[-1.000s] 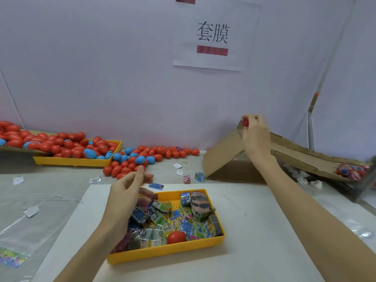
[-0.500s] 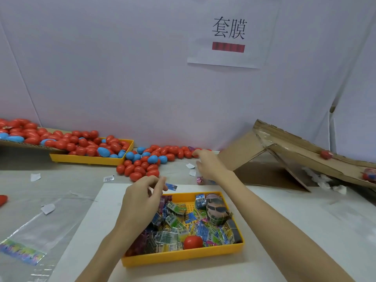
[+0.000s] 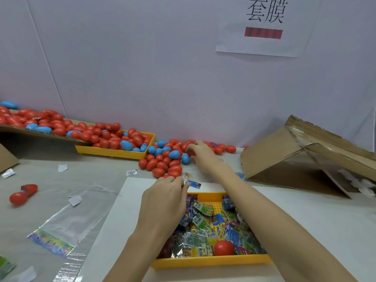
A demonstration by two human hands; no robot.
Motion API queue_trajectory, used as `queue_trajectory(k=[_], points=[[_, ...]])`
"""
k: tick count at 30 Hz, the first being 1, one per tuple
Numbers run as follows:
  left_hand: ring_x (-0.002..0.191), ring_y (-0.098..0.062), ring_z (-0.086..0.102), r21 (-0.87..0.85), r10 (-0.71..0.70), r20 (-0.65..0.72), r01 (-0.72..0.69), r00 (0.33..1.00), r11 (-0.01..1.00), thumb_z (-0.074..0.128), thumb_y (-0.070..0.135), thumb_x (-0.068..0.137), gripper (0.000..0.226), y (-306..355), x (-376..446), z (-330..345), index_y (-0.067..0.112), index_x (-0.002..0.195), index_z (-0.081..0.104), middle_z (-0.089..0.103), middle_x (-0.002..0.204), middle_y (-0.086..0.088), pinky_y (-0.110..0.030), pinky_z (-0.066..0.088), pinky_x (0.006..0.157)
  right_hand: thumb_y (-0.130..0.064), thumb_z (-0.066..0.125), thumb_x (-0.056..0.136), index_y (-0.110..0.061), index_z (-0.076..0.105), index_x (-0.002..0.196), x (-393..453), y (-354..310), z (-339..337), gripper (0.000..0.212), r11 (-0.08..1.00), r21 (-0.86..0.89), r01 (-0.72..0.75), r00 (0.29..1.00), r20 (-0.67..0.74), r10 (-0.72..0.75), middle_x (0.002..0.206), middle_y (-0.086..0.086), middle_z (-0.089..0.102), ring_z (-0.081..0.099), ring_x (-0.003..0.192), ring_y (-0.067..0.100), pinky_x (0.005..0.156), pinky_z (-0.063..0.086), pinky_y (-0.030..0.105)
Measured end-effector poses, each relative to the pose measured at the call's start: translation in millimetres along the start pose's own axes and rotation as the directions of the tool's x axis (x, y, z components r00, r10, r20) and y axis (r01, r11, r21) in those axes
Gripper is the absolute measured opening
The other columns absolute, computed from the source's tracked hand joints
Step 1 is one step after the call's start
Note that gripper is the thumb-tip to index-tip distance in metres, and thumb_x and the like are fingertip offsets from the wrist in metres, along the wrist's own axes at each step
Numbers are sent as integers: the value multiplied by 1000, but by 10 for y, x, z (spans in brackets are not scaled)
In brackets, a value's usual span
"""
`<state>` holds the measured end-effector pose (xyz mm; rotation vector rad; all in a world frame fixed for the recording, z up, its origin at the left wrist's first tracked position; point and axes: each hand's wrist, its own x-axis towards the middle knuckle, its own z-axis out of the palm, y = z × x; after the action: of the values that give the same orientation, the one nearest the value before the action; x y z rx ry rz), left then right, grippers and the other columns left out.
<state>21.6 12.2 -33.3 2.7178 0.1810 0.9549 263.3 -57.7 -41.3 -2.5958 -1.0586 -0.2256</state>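
My right hand (image 3: 203,154) curls its fingers round a red plastic egg (image 3: 191,153), my left hand (image 3: 164,200) has fingertips pressed together, contents unclear; filling apparently still pending, with the loose heap of red and blue eggs (image 3: 162,162) beside them left to do.

Two yellow trays (image 3: 114,153). Red eggs (image 3: 160,165): dozens, too many to count; one more sits in the near tray, two lie apart at far left. Blue eggs (image 3: 174,154): about fifteen. Packets (image 3: 195,239): a heap, uncountable. One wall sign (image 3: 262,27). Two cardboard ramps (image 3: 270,159). Roughly five paper scraps (image 3: 62,167). One clear bag (image 3: 61,224).
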Motion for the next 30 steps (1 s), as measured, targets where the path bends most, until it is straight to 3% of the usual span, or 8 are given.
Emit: queue_trajectory(k=[4,7,10,14,17,23,26,30], points=[[62,-11,42,-58,-19,-28,17,999,998,66,28,100,30,-11,12,15,24,74,52,46,67,13,-19,20,48,-19,74,95,-13,68,127,-388,6,-342,34,976,218,10,995,-99,12,120,9,65,63,108,22,101,50,37],[72,-6,46,-210,22,-16,-24,1000,977,66,31,99,11,56,13,0,22,103,68,49,82,16,-19,35,59,-28,74,95,-13,70,121,-961,-75,-576,30,824,567,9,995,-87,49,98,4,76,75,84,16,84,61,34],[81,-8,57,-459,107,74,-61,992,886,77,32,91,43,163,1,16,25,129,61,52,101,12,-19,50,70,-31,65,101,-9,73,112,-1555,-198,-662,26,649,761,-6,997,-49,67,87,5,76,73,73,19,70,61,30],[92,-10,62,-591,270,49,-190,962,784,81,29,86,37,289,-36,29,19,119,68,57,107,8,-23,57,77,-46,59,96,-12,71,105,-2028,-358,-755,37,626,780,-21,999,-11,48,88,2,73,68,71,8,66,55,22],[90,-10,65,-602,293,-11,-241,956,762,77,25,88,29,288,-39,22,11,114,71,61,105,4,-27,58,77,-38,67,94,-13,71,113,-2120,-380,-806,32,600,799,-38,999,22,34,101,-1,77,74,91,10,78,58,23],[89,-9,63,-502,370,-93,-365,924,784,71,31,90,35,253,-15,11,10,117,72,63,106,1,-29,57,78,-23,72,97,-8,71,113,-2148,-335,-783,22,468,881,-60,998,56,23,104,8,77,74,101,22,93,59,34],[93,-15,62,-425,438,-91,-433,894,795,79,13,89,42,249,-5,11,13,129,68,63,111,-4,-27,57,81,-28,81,88,-15,72,108,-2130,-347,-768,26,510,859,-52,996,6,91,100,-2,77,74,98,14,89,59,27],[97,-14,69,-615,234,-57,-219,971,758,78,0,85,36,287,-6,-25,13,116,69,68,107,1,-23,57,84,-42,69,94,-21,69,120,-2115,-412,-752,33,605,796,-19,995,-42,85,102,-9,75,72,96,7,83,59,25]])
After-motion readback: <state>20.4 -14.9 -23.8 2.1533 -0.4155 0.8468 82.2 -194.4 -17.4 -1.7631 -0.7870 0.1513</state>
